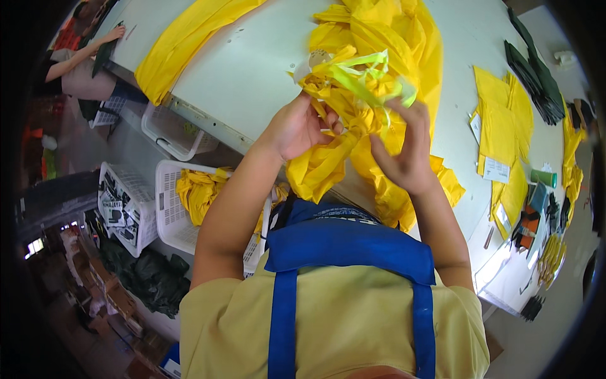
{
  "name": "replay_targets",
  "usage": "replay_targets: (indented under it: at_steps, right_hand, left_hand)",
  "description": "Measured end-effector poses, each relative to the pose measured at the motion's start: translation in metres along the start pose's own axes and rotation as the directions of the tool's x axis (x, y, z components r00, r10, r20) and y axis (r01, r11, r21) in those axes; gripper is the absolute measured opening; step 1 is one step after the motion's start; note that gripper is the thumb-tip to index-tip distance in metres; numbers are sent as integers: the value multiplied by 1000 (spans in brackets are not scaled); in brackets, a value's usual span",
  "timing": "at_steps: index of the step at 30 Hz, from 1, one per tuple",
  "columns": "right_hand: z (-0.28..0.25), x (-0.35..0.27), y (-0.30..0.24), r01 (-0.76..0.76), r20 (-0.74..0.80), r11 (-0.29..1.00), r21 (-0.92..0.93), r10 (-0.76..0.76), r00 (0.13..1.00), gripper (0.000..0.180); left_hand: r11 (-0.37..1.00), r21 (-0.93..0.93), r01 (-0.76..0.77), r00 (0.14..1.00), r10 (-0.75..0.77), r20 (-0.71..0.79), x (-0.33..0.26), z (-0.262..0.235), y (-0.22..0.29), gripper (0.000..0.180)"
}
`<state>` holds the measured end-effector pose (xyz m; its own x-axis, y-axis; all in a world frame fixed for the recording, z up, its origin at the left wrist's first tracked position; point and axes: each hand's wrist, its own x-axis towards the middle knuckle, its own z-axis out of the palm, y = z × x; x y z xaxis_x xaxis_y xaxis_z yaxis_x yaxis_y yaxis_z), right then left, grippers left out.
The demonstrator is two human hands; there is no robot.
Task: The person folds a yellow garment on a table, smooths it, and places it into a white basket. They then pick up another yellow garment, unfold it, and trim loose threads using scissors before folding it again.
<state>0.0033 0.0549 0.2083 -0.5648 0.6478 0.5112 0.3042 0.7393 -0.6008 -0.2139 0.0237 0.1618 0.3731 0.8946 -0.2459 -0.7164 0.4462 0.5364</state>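
Note:
Bunched, shiny yellow fabric [379,38] lies over the table edge in front of me and hangs toward my lap. My left hand [302,126] is closed around a gathered, twisted part of it, its fingertips partly hidden in the folds. Just right of that bunch is my right hand [407,148], slightly blurred, with thumb and fingers apart. A lime-green strip [360,72], smeared by motion, crosses the fabric and passes close to the right fingertips; whether they touch it is unclear. A round whitish piece [319,58] shows at the top of the bunch.
The pale table [252,69] bears another yellow fabric length [189,44], flat yellow pieces [495,120] with labels, dark green fabric [535,76] and small tools. White baskets [167,202] stand at left, one with yellow fabric. Another person's arm [85,57] reaches in far left.

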Motion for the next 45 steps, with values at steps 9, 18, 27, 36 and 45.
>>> replay_targets:
  at_steps: [9,18,27,36,45]
  right_hand:
    - [11,0,14,136,341,983,124,-171,924,35]
    - [37,7,33,-387,-80,505,771,681,728,32]
    - [10,15,14,-231,360,955,188,152,920,20]
    - [10,31,0,-327,858,912,249,-51,512,34]
    - [11,12,48,-517,427,42,855,509,747,39]
  left_hand:
    - [976,-199,-91,996,86,-34,-2,7,-9,39]
    - [944,5,-330,941,330,-71,-15,25,-6,25]
    - [-6,962,-273,751,624,217,-21,48,31,63]
    - [435,894,-105,990,135,50,4,18,34,47]
    - [249,962,115,993,-57,-104,-51,21,12,92]
